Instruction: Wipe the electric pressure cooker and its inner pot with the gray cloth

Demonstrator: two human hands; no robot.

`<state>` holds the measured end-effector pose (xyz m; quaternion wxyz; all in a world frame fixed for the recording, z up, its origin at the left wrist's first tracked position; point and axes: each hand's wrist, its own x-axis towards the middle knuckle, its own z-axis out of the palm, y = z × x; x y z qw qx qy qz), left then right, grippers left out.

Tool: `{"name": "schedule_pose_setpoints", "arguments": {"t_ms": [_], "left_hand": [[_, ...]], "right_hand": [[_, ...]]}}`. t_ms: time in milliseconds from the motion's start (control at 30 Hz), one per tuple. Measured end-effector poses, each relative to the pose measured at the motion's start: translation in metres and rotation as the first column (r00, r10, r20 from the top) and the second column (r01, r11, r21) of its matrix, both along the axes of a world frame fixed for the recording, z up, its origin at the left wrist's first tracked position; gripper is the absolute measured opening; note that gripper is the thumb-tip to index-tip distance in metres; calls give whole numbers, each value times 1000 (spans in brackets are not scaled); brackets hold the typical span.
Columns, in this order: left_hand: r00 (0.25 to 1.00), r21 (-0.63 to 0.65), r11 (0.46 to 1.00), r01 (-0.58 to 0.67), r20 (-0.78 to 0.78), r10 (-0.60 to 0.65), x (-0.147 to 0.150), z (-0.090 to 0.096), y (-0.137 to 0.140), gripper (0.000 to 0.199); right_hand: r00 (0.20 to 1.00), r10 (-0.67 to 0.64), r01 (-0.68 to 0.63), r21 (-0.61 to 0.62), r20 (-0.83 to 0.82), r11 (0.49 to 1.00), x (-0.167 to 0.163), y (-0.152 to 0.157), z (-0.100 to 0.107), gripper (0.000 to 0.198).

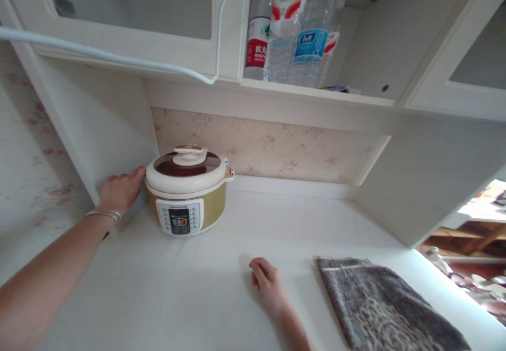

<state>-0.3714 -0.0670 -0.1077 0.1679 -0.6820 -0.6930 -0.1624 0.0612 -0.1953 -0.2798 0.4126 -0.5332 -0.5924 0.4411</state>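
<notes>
A green and white electric pressure cooker (215, 203) stands upright on the white counter at the left, its brown-topped lid on and its control panel facing me. My left hand (121, 188) reaches to the cooker's left side, with the fingers bent at the rim where the side handle would be. The fingertips are partly hidden there. Lower down, my right hand (266, 280) rests on the counter with its fingers curled in, and nothing shows in it. To the right of that hand lies a folded grey-brown patterned cloth (379, 298).
Overhead, a shelf (316, 93) holds several plastic bottles (286, 29). A white cable (158, 66) hangs in front of the cabinet door at the upper left. White side panels (430, 172) bound the counter, and flowered wallpaper (269, 145) covers the back.
</notes>
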Motion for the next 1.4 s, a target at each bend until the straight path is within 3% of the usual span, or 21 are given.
{"name": "schedule_pose_setpoints", "arguments": {"t_ms": [100, 167, 267, 333, 433, 533, 667, 900, 1133, 1233, 1333, 1400], "left_hand": [[963, 66, 982, -178, -196, 187, 2, 6, -13, 31], [965, 42, 985, -167, -198, 172, 7, 7, -20, 28], [986, 86, 988, -125, -103, 134, 18, 2, -30, 44], [997, 221, 972, -78, -6, 81, 32, -2, -38, 49], [994, 397, 916, 61, 62, -93, 65, -5, -52, 45], [970, 384, 893, 234, -31, -241, 108, -4, -66, 44], [935, 262, 901, 346, -183, -305, 148, -10, -69, 49], [904, 223, 888, 402, -248, -347, 136, -30, -41, 53], [905, 245, 880, 406, -240, -350, 124, -26, -40, 49], [913, 251, 883, 396, -215, -348, 129, -22, -47, 48], [932, 292, 885, 363, -116, -344, 138, -27, -61, 44], [928, 299, 884, 360, -12, -374, 143, -42, -78, 41]], "right_hand": [[998, 16, -18, 37, 61, 999, -2, -1, 4, 36], [994, 31, -38, 63, 107, 997, -3, -1, 8, 36], [987, 55, -69, 87, 152, 994, -5, -2, 10, 36], [982, 66, -84, 94, 178, 992, -6, -2, 10, 36], [973, 74, -97, 96, 221, 991, -7, -3, 10, 36], [965, 72, -102, 107, 252, 989, -7, -5, 9, 35], [962, 68, -104, 127, 265, 986, -6, -8, 9, 34], [955, 67, -115, 152, 289, 982, -6, -9, 7, 35], [940, 48, -122, 202, 339, 972, -12, -11, 4, 36], [963, 39, -83, 155, 265, 984, -14, -18, 12, 39], [980, 2, -25, 115, 198, 993, 7, -26, 30, 41], [961, -101, 63, 153, 257, 986, 45, -30, 45, 42]]}}
